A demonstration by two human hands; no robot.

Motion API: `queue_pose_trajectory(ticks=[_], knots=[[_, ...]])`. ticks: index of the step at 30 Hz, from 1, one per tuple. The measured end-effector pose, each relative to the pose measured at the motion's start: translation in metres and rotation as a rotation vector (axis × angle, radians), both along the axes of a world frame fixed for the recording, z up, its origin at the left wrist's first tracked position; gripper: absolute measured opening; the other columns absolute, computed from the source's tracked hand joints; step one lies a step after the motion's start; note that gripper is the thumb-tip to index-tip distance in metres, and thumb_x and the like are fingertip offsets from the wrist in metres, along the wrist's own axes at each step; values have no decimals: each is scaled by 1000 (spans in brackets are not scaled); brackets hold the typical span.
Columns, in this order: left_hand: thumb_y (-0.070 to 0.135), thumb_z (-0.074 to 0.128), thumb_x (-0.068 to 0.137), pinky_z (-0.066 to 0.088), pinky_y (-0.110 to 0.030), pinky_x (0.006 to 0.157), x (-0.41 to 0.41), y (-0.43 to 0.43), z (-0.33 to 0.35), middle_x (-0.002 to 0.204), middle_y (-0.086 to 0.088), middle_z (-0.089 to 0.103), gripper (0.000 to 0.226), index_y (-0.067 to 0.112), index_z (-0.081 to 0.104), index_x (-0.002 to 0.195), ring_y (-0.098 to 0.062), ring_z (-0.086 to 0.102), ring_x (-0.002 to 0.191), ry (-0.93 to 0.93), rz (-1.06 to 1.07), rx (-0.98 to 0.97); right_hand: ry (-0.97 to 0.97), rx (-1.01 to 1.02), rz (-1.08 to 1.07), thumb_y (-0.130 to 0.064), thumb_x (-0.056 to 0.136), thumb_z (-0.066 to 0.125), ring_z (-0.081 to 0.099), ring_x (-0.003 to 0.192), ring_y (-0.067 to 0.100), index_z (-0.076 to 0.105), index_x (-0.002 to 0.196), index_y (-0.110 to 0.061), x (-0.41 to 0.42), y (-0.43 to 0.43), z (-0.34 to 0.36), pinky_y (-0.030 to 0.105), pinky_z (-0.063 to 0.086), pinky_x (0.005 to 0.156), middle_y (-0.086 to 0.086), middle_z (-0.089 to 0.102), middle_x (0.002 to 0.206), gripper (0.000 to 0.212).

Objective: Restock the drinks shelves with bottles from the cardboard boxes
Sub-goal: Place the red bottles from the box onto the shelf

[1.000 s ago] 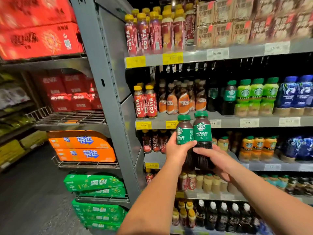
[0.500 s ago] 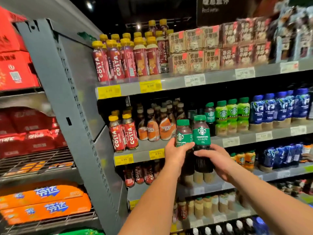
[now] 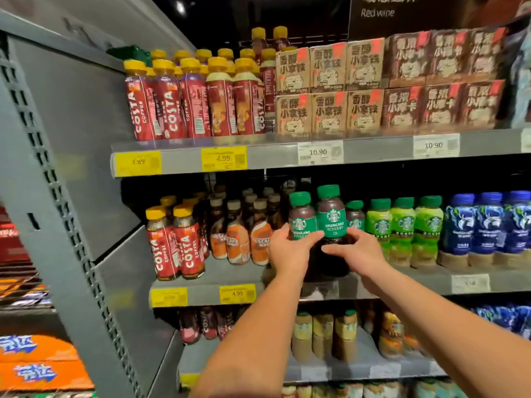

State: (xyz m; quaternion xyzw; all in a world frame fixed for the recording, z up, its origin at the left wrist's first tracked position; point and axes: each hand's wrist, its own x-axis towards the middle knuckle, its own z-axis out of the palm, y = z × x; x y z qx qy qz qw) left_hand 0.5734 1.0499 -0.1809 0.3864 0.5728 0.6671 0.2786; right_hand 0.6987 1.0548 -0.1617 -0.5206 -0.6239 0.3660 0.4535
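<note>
Shelving 2 Americano bottles at the front edge of the shelf, left hand and right hand gripping 1 each; next, probably slide them back.

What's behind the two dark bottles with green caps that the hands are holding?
One more dark green-capped bottle peeks out behind them, on the right. Anything straight behind is covered by the two held bottles, the left hand and the right hand.
</note>
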Motion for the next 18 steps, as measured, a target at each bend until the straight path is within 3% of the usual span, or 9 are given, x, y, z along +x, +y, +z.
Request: queue_pose_trajectory(ticks=[4,7,14,18], knots=[[35,87,60,54,-30,76,-11,36,-3,94,10,64,46,23,67,99,-11,62,85,162,59,-14,38,-2,-30,-12,73,81,62,90,18,64,105,-17,-19,41,-22,30,49,83,-2,67,104,37],[33,85,66,40,-20,65,-20,55,-11,86,15,51,43,23,64,101,-6,52,80,278,57,-51,53,-18,-74,-11,74,79,64,89,20,65,107,-14,-32,64,-43,28,48,76,2,68,97,35],[39,82,68,41,-23,64,-34,85,-46,91,7,53,37,17,61,89,-10,52,79,388,35,-23,-46,9,-218,-17,80,72,59,91,20,54,117,-19,-52,82,-69,32,45,78,-3,62,96,41],[40,79,70,49,-33,76,-35,87,-54,103,1,52,50,13,57,106,-17,57,92,420,17,-36,-78,54,-351,-19,77,73,61,92,22,52,118,-13,-60,72,-71,27,39,71,-1,60,92,46]])
